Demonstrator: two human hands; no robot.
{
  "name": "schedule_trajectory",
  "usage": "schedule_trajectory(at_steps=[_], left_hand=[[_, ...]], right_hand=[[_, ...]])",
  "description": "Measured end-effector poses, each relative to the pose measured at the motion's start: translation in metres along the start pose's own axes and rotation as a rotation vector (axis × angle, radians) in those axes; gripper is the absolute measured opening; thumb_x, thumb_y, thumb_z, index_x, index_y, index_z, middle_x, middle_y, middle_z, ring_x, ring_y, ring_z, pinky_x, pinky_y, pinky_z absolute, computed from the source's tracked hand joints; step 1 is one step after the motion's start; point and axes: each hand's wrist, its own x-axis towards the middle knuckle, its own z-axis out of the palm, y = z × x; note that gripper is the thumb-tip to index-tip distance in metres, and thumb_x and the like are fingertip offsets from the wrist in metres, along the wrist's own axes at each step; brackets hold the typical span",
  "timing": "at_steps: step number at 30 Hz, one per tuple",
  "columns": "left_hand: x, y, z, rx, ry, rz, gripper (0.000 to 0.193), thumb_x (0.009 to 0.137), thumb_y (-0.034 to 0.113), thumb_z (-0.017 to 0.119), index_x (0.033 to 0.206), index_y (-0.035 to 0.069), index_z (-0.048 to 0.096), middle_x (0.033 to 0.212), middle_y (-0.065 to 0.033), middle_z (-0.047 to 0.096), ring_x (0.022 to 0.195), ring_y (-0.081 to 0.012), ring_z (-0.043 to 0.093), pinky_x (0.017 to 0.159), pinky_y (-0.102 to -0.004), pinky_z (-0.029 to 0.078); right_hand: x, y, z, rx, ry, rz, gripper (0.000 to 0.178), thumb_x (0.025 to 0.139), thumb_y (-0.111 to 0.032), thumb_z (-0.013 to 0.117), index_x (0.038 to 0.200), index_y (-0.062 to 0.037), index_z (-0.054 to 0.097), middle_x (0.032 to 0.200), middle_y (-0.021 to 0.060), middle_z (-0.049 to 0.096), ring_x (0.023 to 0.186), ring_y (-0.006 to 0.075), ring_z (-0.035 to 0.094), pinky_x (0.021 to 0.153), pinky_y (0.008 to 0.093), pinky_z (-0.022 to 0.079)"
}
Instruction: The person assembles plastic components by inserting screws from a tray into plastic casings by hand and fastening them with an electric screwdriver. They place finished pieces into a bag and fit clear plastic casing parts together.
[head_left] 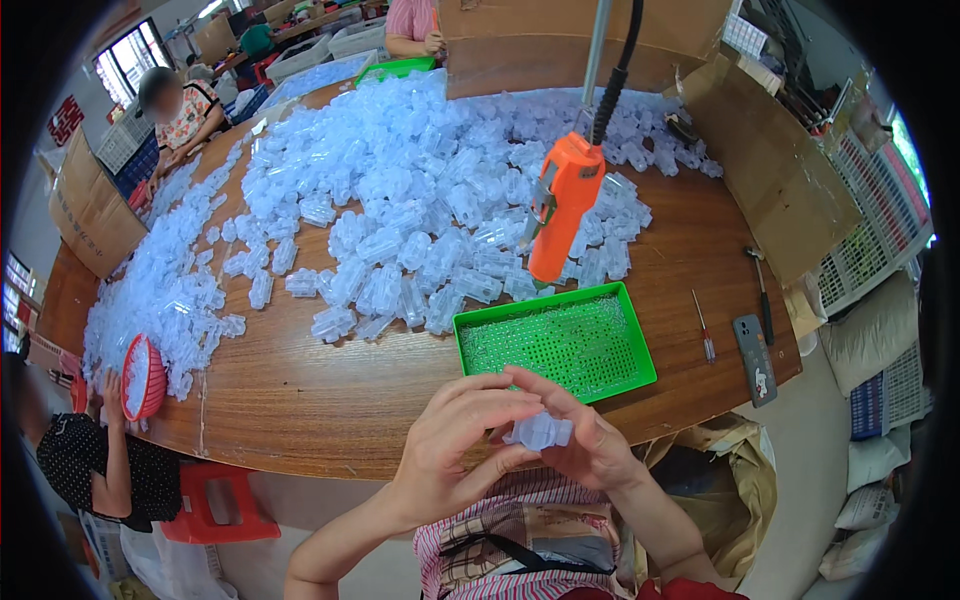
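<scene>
My left hand (445, 435) and my right hand (598, 450) are raised together just in front of the table's near edge. Between their fingers is a small translucent, bluish-white plastic part (540, 431), gripped from both sides; the fingers hide some of it. Just beyond my hands a shallow green tray (641, 335) holds many tiny shiny pieces, too small to name. Above the tray hangs an orange electric screwdriver (567, 205), its tip pointing down. Behind it, a large heap of similar translucent plastic parts (400, 200) spreads over the wooden table (300, 390).
On the right lie a screwdriver (704, 328), a phone (754, 360) and a hammer (761, 295). Cardboard panels (770, 165) edge the table. Co-workers sit at the left and far side; one handles a red basket (152, 378). An open sack (720, 450) stands by my right arm.
</scene>
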Motion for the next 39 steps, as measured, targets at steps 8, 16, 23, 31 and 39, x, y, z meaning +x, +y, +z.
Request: schedule_trajectory(at_steps=[8, 16, 23, 31, 39], left_hand=[[0.000, -0.008, 0.005, 0.011, 0.026, 0.043, 0.040, 0.067, 0.011, 0.078, 0.103, 0.005, 0.063, 0.103, -0.0066, 0.066, 0.100, -0.0292, 0.060, 0.087, -0.0378, 0.046], [0.010, 0.001, 0.010, 0.140, 0.114, 0.034, 0.043, 0.066, 0.008, 0.080, 0.105, 0.005, 0.061, 0.099, -0.0076, 0.066, 0.097, -0.0269, 0.062, 0.081, -0.0367, 0.050], [0.007, -0.004, 0.027, -0.003, 0.145, -0.041, 0.058, 0.068, 0.005, 0.078, 0.117, 0.003, 0.047, 0.106, -0.0117, 0.061, 0.098, -0.0271, 0.062, 0.081, -0.0334, 0.051], [0.005, 0.005, 0.023, -0.005, 0.123, -0.093, 0.047, 0.069, 0.004, 0.077, 0.111, 0.003, 0.054, 0.108, -0.0140, 0.062, 0.096, -0.0289, 0.063, 0.079, -0.0344, 0.052], [0.007, -0.021, 0.019, 0.270, 0.140, 0.241, 0.039, 0.068, -0.005, 0.072, 0.103, 0.001, 0.058, 0.101, -0.0117, 0.063, 0.092, -0.0284, 0.064, 0.079, -0.0375, 0.054]], right_hand=[[-0.004, -0.003, 0.005, -0.119, -0.032, -0.066, 0.069, 0.095, -0.044, 0.043, 0.144, 0.0002, 0.022, 0.139, 0.0097, 0.037, 0.123, 0.0156, 0.039, 0.096, 0.0287, 0.037], [0.000, -0.021, 0.003, -0.979, 0.083, -0.457, 0.057, 0.096, -0.036, 0.047, 0.139, -0.0016, 0.035, 0.135, 0.0125, 0.040, 0.124, 0.0237, 0.041, 0.105, 0.0362, 0.029], [-0.006, -0.001, 0.001, -0.633, 0.220, -0.471, 0.046, 0.092, -0.019, 0.057, 0.132, -0.0026, 0.042, 0.126, 0.0105, 0.047, 0.116, 0.0179, 0.046, 0.098, 0.0322, 0.039], [-0.008, 0.004, -0.005, -0.542, 0.273, -0.507, 0.036, 0.093, -0.023, 0.057, 0.119, -0.0017, 0.047, 0.122, 0.0105, 0.052, 0.110, 0.0160, 0.050, 0.093, 0.0301, 0.040], [0.000, 0.003, -0.011, -0.608, 0.338, -0.460, 0.050, 0.095, -0.031, 0.052, 0.132, -0.0014, 0.039, 0.123, 0.0110, 0.051, 0.107, 0.0168, 0.052, 0.092, 0.0305, 0.041]])
